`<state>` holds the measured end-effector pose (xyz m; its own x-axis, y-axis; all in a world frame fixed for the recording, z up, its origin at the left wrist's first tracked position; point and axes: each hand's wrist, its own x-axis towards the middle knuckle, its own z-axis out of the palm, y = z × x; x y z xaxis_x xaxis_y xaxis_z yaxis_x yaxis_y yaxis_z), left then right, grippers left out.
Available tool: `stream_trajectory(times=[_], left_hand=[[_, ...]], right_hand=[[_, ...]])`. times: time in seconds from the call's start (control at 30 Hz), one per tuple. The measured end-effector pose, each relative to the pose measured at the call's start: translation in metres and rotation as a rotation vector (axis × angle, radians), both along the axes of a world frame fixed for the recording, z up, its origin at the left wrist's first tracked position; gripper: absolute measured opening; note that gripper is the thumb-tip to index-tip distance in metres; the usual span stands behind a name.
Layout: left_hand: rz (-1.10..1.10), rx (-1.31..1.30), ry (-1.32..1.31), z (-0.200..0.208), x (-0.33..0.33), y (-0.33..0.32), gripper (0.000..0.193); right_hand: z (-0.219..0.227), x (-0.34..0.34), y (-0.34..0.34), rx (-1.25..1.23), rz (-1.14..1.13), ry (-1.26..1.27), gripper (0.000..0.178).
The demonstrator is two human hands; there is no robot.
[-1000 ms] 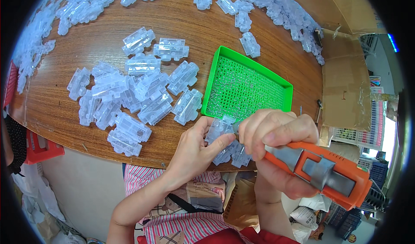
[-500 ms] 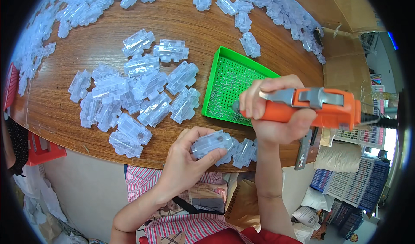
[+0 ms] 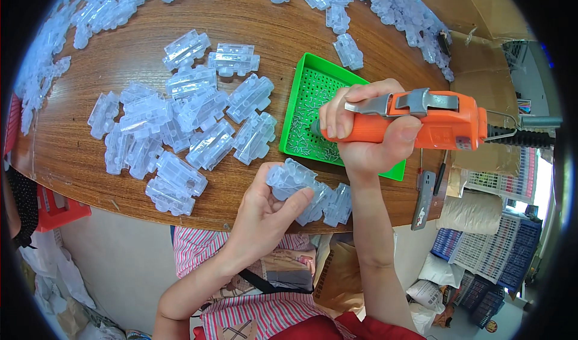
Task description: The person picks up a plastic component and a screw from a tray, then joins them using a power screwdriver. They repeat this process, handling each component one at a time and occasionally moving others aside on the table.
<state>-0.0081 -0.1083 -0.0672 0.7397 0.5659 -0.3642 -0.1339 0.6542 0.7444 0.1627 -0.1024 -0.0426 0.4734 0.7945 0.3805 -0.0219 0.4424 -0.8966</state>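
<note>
My left hand (image 3: 261, 215) grips a clear plastic casing (image 3: 291, 178) by the table's front edge, thumb on its near side. More clear casings (image 3: 338, 205) lie just right of it, partly behind my fingers. In my right hand (image 3: 373, 135) is an orange power screwdriver (image 3: 415, 114) with a grey lever, held level, its cable leading off to the right. Its dark tip points left over a green perforated tray (image 3: 291, 114) that holds many small screws (image 3: 307, 118). Whether a screw sits on the tip cannot be made out.
A pile of casings (image 3: 195, 111) lies left of the tray, with larger heaps (image 3: 385, 9) along the far edge. A grey phone-like object (image 3: 424, 198) and a thin dark tool (image 3: 441, 172) rest at the right edge. Cardboard (image 3: 481, 93) stands beyond; a red stool (image 3: 57, 210) is lower left.
The screwdriver and my right hand have shifted slightly left and up over the tray. My left hand has turned the casing, so another side of it now shows. The whole view has shifted slightly.
</note>
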Motion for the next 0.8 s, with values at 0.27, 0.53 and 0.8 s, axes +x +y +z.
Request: stream_trajectory(times=[0.27,0.53,0.8], left_hand=[[0.016,-0.058,-0.05,-0.007,0.008,0.002,0.03],[-0.016,-0.014,-0.032,-0.007,0.013,0.006,0.035],[-0.025,-0.019,-0.057,-0.009,0.015,0.007,0.036]], right_hand=[[0.002,0.0,-0.002,0.027,0.036,0.02,0.073],[0.072,-0.005,-0.043,0.163,0.266,-0.229,0.075],[0.075,-0.016,-0.039,0.12,0.302,-0.192,0.075]])
